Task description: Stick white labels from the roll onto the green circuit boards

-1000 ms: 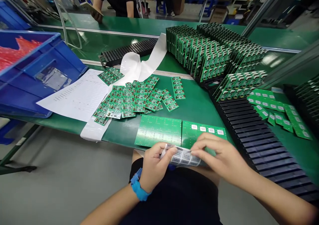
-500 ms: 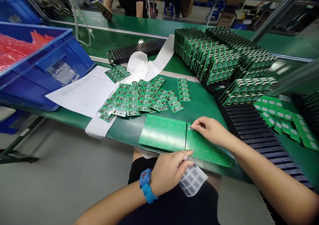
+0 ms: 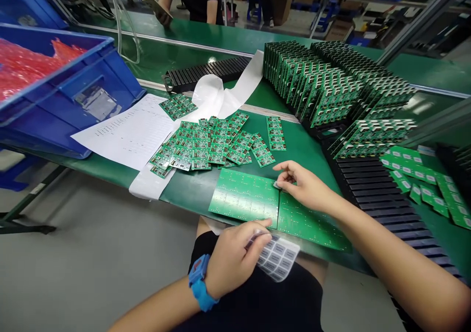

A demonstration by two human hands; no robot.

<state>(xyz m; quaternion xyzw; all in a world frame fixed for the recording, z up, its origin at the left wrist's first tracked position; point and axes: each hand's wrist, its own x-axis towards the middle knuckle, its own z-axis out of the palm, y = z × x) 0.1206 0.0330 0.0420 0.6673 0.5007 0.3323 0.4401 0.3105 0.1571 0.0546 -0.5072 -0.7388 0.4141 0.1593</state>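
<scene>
Right hand (image 3: 305, 189) grip pinches small label (image 3: 276, 185) over panel (image 3: 312, 222) corner, open surface (image 3: 296, 148) beyond it; left hand (image 3: 230, 258) grip, nearer, closed on label sheet (image 3: 280, 257) off the surface edge, sheet's left end hidden.

A: Label sheet (image 3: 277, 257)?
B: Glossy backing paper, white printed stickers, bends soft. Lone label (image 3: 276, 185) too small to judge.
A: Big panels (image 3: 245, 194)?
B: Rigid green board, semi-matt w/ fine pale print. Small boards (image 3: 206, 143) same, plus shiny bits.
A: Bench top (image 3: 298, 148)?
B: Smooth green mat, slight sheen. Crate (image 3: 47, 121): glossy blue plastic, red crinkly film (image 3: 22, 67) inside. Slotted trays (image 3: 371, 194): matt black plastic. Form (image 3: 128, 131): plain matt paper. Wristband (image 3: 198, 285): smooth blue, looks rubbery.
</scene>
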